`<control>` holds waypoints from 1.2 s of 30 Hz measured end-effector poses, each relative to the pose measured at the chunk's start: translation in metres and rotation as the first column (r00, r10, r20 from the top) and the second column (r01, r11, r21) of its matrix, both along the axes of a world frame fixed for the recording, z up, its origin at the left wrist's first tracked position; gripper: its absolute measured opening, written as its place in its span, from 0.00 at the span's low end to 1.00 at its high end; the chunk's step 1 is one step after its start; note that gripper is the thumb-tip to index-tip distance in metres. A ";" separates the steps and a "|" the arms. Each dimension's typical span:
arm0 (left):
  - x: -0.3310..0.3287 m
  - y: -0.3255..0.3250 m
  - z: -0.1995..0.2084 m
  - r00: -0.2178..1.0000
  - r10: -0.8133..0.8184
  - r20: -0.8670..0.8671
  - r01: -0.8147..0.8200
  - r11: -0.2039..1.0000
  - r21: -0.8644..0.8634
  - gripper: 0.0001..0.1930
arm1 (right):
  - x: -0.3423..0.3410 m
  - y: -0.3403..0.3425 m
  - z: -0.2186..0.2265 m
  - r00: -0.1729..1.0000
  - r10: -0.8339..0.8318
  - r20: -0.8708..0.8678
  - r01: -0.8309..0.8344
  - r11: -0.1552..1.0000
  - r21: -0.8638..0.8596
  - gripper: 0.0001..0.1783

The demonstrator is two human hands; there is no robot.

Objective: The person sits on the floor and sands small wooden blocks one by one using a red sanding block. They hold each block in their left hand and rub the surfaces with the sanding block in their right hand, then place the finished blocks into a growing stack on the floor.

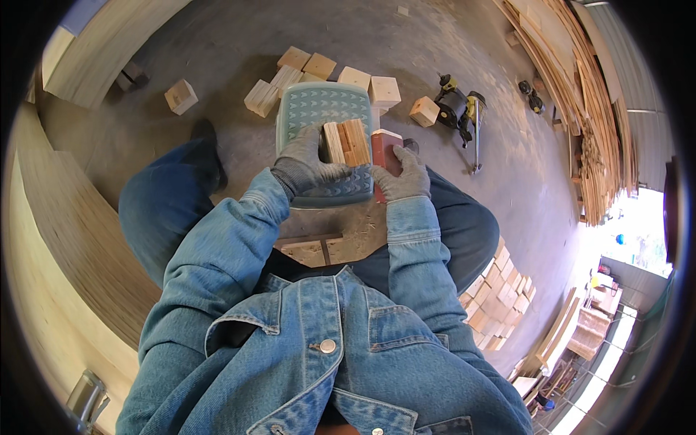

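Observation:
My left hand [308, 161], in a grey work glove, is closed around the left side of a small wooden block [351, 143] with visible layered grain. The block is above a grey-green plastic stool [322, 98] with a raised arrow pattern, standing between my legs. To the right, my gloved right hand [403, 174] grips a reddish-brown sanding block [386, 152] with a pale wooden top edge. The sanding block is upright beside the stool's right edge, a small gap from the wooden block. Part of it is hidden by my fingers.
Several cut wood blocks [293, 58] lie behind the stool, with one loose block [180, 96] at far left. A yellow-black power tool [458, 109] rests on the floor to the right. Stacked blocks [496, 301] are beside my right leg; long boards [591, 130] lean far right.

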State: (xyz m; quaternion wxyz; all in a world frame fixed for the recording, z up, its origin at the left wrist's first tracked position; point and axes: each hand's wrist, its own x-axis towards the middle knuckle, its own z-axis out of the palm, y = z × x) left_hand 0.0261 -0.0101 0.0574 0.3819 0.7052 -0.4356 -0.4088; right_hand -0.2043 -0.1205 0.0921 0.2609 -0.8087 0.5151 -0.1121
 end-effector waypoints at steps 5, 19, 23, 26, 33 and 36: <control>-0.001 -0.003 -0.002 0.999 0.049 -0.019 -0.048 0.995 0.087 0.52 | 0.006 0.002 0.006 0.999 0.022 -0.030 -0.021 0.998 0.058 0.43; 0.002 0.005 -0.003 0.944 0.273 0.184 -0.181 0.897 -0.403 0.40 | 0.019 0.002 -0.007 0.983 0.136 0.125 -0.138 0.990 0.002 0.43; 0.004 0.013 0.002 0.926 0.267 0.266 -0.143 0.902 -0.407 0.39 | 0.015 -0.001 -0.014 0.994 0.107 0.027 -0.108 0.994 0.028 0.43; 0.002 0.014 -0.003 0.942 0.236 0.238 -0.130 0.911 -0.391 0.43 | 0.013 -0.001 -0.015 0.996 0.091 -0.011 -0.091 0.994 0.055 0.43; -0.008 0.015 -0.020 0.914 0.116 0.389 -0.051 0.984 -0.173 0.63 | 0.013 0.004 0.000 1.000 0.017 -0.018 -0.016 0.994 0.105 0.43; -0.009 0.013 -0.028 0.952 0.113 0.283 -0.065 0.982 -0.176 0.62 | 0.011 0.002 0.001 1.000 0.008 -0.009 -0.007 0.995 0.099 0.43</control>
